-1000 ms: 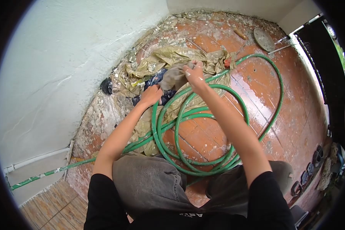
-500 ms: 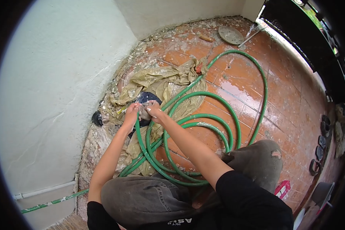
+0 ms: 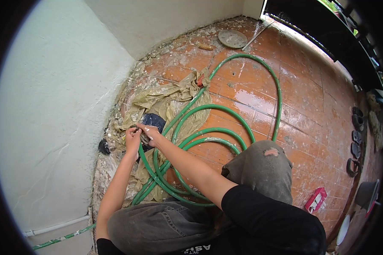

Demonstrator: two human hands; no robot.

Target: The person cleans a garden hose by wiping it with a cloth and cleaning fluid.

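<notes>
A green garden hose [image 3: 238, 113] lies in loose coils across the floor, and its end rises to my hands. My left hand [image 3: 133, 141] is closed around the hose near that end. Close against it, my right hand [image 3: 150, 135] is closed too, its forefinger and thumb at the hose's tip. Something greyish and muddy shows under the right hand's fingers; I cannot make out what it is. White smears mark the right hand. Under and beyond the hands lie a dark blue cloth or bag [image 3: 154, 121] and a crumpled tan plastic sheet [image 3: 166, 95].
Orange floor tiles [image 3: 251, 95] are wet and spattered white. Debris lines the pale wall [image 3: 64, 97] on the left. A round lid [image 3: 232, 39] and a thin pole [image 3: 258, 35] lie at the back. Sandals [image 3: 355, 149] and a pink packet [image 3: 315, 199] are on the right.
The view has shifted, so the floor and hose appear farther left. My hands have drawn closer together, and my right hand has turned over the hose end.
</notes>
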